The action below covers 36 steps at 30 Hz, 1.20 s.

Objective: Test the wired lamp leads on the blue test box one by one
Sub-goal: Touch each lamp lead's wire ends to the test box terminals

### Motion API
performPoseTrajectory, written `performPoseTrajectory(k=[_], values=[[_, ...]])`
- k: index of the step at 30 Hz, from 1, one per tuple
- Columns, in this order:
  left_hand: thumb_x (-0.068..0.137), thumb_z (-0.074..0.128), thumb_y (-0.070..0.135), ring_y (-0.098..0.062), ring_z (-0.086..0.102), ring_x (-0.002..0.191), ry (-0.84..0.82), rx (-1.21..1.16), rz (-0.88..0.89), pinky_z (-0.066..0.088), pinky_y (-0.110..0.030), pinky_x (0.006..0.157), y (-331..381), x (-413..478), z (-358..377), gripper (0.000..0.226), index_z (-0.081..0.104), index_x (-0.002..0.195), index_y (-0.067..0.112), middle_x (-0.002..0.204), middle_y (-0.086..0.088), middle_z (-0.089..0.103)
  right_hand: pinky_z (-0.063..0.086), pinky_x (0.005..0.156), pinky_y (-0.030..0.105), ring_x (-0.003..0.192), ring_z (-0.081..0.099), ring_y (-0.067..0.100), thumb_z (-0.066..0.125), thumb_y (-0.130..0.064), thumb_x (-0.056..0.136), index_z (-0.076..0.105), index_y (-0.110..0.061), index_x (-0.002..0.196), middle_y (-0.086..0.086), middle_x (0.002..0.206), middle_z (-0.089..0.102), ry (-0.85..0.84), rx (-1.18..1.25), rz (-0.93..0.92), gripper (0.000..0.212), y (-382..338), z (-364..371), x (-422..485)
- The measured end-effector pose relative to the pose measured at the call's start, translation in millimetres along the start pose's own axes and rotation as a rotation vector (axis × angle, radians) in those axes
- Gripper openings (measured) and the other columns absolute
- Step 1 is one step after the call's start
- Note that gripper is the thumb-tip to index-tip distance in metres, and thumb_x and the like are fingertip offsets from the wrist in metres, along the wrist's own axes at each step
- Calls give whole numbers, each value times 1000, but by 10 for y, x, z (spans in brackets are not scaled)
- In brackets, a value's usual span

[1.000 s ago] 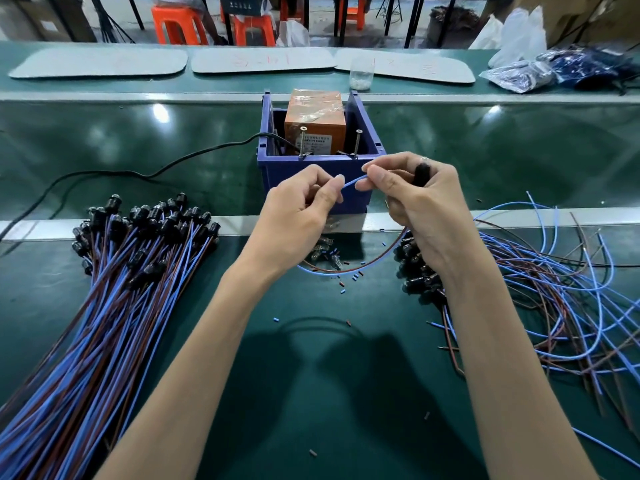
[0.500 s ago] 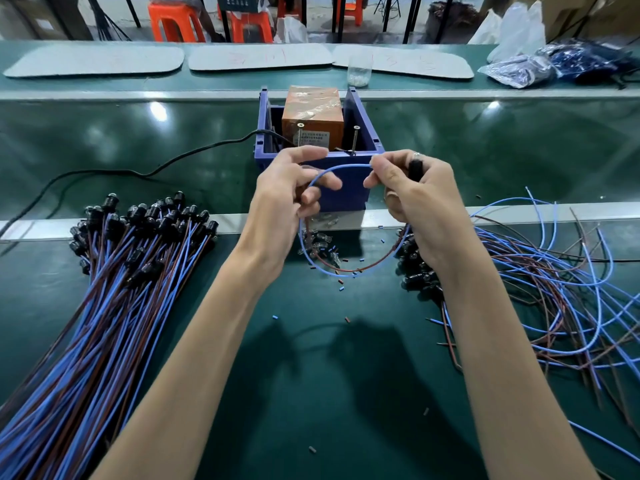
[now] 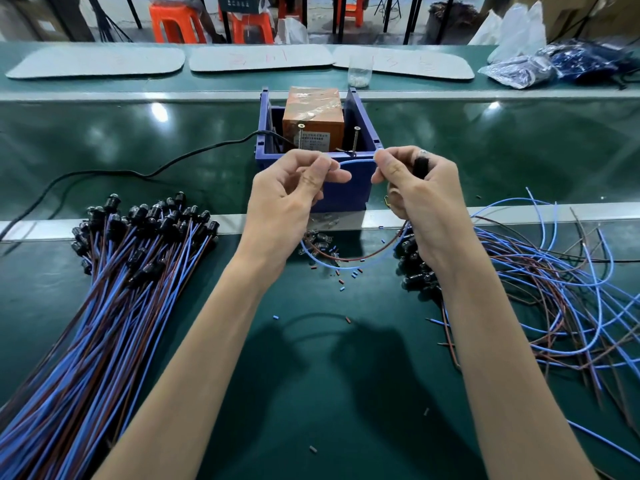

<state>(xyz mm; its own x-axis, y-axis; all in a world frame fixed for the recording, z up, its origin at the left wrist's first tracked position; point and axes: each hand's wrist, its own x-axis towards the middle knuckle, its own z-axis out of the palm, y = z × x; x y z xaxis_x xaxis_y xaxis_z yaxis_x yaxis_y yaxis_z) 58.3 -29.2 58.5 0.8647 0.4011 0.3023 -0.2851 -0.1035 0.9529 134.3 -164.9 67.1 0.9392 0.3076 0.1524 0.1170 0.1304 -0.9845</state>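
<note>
Green workbench (image 3: pixel 311 393), orange stools (image 3: pixel 173 26) behind; left hand (image 3: pixel 287 199) and right hand (image 3: pixel 422 195) in pinch-grip on blue lead (image 3: pixel 358 161).

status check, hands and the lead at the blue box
Left hand, right hand both pinch one blue wire; right also grips the black lamp holder. Wire held before the blue test box, off its screws. Nothing in between.

Pale mats (image 3: pixel 97 62), a cup (image 3: pixel 360 72) and bags (image 3: pixel 519 69) lie behind
</note>
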Motion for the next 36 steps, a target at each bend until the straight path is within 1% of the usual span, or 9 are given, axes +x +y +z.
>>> performPoseTrajectory(k=[6, 10, 16, 19, 22, 25, 31, 34, 36], values=[[100, 47, 17, -4, 55, 78, -59, -16, -8, 42, -17, 78, 33, -12, -33, 32, 70, 78, 18, 98, 7, 75, 26, 39, 12, 40, 29, 3, 62, -14, 93, 62, -11, 79, -10, 54, 59, 34, 3, -1, 15, -16, -4, -5], [102, 42, 17, -6, 66, 99, -117, -4, 3, 50, -17, 73, 33, -11, -22, 32, 62, 76, 16, 99, 5, 72, 28, 41, 8, 39, 38, -1, 63, -14, 93, 63, -13, 78, -8, 59, 61, 59, -22, -22, 15, -17, -18, -4], [100, 45, 25, -2, 64, 91, -32, 47, -21, 55, -24, 76, -58, 21, 8, 33, 61, 72, 19, 95, 10, 68, 32, 49, 11, 43, 43, -1, 68, -20, 89, 66, -20, 75, -4, 68, 69, -9, -243, -94, 14, 21, -28, -5], [96, 49, 34, -5, 59, 81, 56, 59, 25, 51, -30, 80, -81, 26, 11, 30, 64, 72, 23, 77, 14, 66, 34, 50, 9, 46, 47, -3, 67, -19, 90, 65, -21, 75, -5, 71, 70, -75, -259, -107, 15, 30, -1, -12], [101, 45, 28, -6, 41, 54, 174, -37, 22, 39, -20, 56, -73, 46, 1, 33, 63, 75, 20, 54, 13, 45, 32, 46, 9, 43, 42, -1, 65, -18, 91, 64, -19, 76, -11, 64, 67, -97, -243, -102, 15, 28, 15, -26], [104, 36, 28, -3, 24, 48, 162, -224, -87, 26, -14, 48, -39, 74, 5, 36, 65, 90, 13, 55, 12, 30, 29, 42, 8, 40, 42, 0, 64, -15, 92, 63, -16, 78, -1, 73, 71, -76, -162, -78, 14, 11, 20, -38], [101, 32, -2, 0, 47, 59, 40, -396, -206, 41, -10, 60, -5, 66, 71, 34, 49, 130, 0, 77, 6, 67, 29, 42, 8, 40, 44, -1, 64, -13, 92, 63, -16, 80, 0, 70, 70, -41, -91, -39, 12, -17, 2, -34], [101, 33, -4, -2, 58, 62, 26, -484, -205, 47, -9, 65, -19, 46, 89, 35, 40, 136, -3, 85, 2, 76, 29, 42, 9, 39, 37, 0, 65, -15, 91, 64, -16, 80, -2, 68, 70, -39, -48, -20, 12, -13, -5, -33], [101, 38, 1, -5, 66, 66, 44, -525, -242, 50, -9, 65, -13, 41, 84, 25, 48, 124, -2, 89, -1, 76, 28, 41, 11, 39, 32, 1, 65, -16, 91, 65, -16, 80, -2, 68, 70, -44, -24, -3, 11, -14, -6, -33]])
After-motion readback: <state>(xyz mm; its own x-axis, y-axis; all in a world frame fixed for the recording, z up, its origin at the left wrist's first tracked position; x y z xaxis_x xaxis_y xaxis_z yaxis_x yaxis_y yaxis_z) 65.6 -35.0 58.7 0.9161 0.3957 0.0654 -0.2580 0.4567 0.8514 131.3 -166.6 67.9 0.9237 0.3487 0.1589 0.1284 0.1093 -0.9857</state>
